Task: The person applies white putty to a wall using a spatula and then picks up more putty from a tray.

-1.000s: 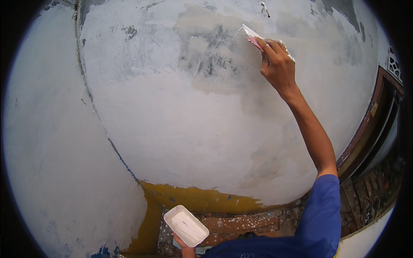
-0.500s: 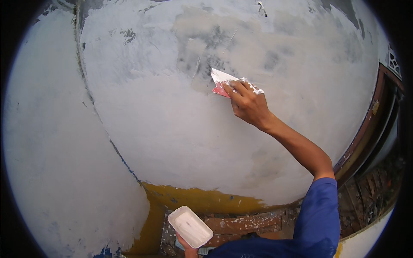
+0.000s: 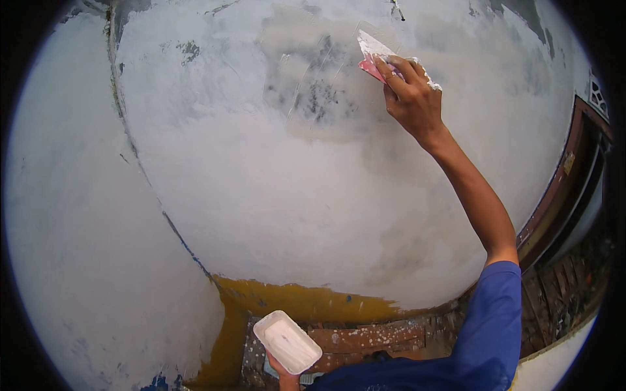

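My right hand [image 3: 415, 98] is closed round a putty scraper [image 3: 376, 49] with white filler spread on its blade and a pink part showing below. The blade is at the wall [image 3: 261, 189], beside a damp grey patch [image 3: 319, 91] with dark specks and scrape lines. White filler also clings along the scraper's edge near my knuckles. Low down, my left hand [image 3: 279, 366] grips a white rectangular tub [image 3: 287, 342] from beneath; pale filler coats its inside. Most of the left fingers are hidden under the tub.
A cracked corner seam [image 3: 134, 140] runs down between two walls on the left. Mustard-yellow paint [image 3: 313, 303] bands the wall's foot. Paint-spotted brown boards [image 3: 372, 340] lie below. At right stands a brown door frame [image 3: 554, 189]; a small fitting [image 3: 397, 9] sticks out up top.
My right hand has moved up and to the right along the wall with the scraper, uncovering more of the dark-specked patch. The left hand and tub have hardly moved.
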A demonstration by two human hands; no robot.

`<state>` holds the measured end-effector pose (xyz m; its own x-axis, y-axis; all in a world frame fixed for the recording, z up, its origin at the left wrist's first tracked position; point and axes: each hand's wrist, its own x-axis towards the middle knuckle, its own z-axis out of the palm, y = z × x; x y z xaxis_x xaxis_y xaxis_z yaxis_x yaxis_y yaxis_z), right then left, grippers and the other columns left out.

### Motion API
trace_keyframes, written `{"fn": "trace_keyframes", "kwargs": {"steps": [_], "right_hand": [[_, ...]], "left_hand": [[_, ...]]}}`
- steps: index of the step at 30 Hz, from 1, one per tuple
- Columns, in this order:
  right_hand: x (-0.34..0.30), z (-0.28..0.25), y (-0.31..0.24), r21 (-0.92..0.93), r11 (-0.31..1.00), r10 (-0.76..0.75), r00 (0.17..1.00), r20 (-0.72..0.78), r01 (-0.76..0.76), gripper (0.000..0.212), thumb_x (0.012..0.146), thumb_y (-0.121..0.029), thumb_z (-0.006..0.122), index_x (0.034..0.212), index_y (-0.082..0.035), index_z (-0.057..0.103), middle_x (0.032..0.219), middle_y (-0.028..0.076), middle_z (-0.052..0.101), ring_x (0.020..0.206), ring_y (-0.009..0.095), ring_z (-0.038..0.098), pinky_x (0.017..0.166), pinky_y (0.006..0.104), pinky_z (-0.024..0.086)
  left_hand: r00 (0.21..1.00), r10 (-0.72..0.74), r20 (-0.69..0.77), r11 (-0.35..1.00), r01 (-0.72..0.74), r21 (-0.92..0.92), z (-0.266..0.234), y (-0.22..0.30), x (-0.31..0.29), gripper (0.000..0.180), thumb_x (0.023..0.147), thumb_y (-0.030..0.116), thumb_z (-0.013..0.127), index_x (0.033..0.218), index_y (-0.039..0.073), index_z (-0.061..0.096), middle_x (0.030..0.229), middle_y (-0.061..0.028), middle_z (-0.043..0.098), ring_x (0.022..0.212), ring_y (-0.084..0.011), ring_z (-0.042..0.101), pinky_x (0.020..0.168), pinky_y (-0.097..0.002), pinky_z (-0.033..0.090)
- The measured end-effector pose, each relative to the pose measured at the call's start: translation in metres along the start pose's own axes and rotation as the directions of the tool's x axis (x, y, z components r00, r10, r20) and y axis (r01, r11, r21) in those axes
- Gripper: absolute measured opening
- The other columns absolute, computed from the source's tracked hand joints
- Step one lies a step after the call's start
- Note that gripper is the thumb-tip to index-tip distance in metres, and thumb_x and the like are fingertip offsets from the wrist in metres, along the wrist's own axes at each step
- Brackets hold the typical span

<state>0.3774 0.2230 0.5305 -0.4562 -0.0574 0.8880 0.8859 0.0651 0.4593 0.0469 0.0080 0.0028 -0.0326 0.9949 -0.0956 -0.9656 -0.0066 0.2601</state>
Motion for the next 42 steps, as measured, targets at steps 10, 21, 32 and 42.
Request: {"fn": "trace_keyframes", "kwargs": {"steps": [10,21,32,42], "right_hand": [[-0.058,0.028,-0.057,0.128,0.976,-0.194,0.967,0.167,0.174,0.042,0.074,-0.002,0.067,0.113,-0.017,0.069,0.108,0.0,0.066,0.095,0.021,0.066,0.066,0.0318,0.056],[-0.027,0.012,0.024,-0.156,0.987,0.046,0.999,-0.001,-0.045,0.042,0.074,-0.004,0.066,0.114,-0.015,0.067,0.109,0.0,0.065,0.091,0.019,0.066,0.07,0.0323,0.056],[-0.02,-0.01,0.032,-0.025,1.0,0.002,0.998,-0.068,-0.004,0.043,0.071,-0.002,0.069,0.111,-0.018,0.069,0.103,-0.003,0.066,0.086,0.017,0.065,0.055,0.0302,0.055],[-0.148,0.004,-0.079,0.229,0.925,-0.358,0.898,0.255,0.304,0.042,0.069,-0.003,0.07,0.109,-0.016,0.071,0.104,-0.001,0.065,0.086,0.015,0.066,0.071,0.031,0.054]], "left_hand": [[0.999,-0.041,0.029,0.998,0.04,0.044,0.001,-0.009,0.005,0.066,0.096,0.055,0.038,0.146,0.012,0.04,0.139,-0.0137,0.053,0.121,-0.0393,0.055,0.102,-0.0585,0.045],[0.999,-0.041,-0.003,0.999,0.041,0.022,-0.018,-0.002,0.0,0.066,0.095,0.057,0.038,0.145,0.014,0.042,0.14,-0.0121,0.052,0.121,-0.039,0.055,0.102,-0.0593,0.044],[1.0,0.018,-0.004,0.997,-0.018,0.072,-0.008,-0.006,0.006,0.065,0.096,0.055,0.038,0.146,0.013,0.041,0.14,-0.0127,0.052,0.121,-0.0389,0.055,0.102,-0.0583,0.044],[0.997,-0.069,-0.021,0.997,0.069,-0.02,-0.013,-0.015,0.012,0.065,0.097,0.056,0.038,0.145,0.013,0.041,0.139,-0.0127,0.053,0.12,-0.0388,0.056,0.1,-0.058,0.046]]}}
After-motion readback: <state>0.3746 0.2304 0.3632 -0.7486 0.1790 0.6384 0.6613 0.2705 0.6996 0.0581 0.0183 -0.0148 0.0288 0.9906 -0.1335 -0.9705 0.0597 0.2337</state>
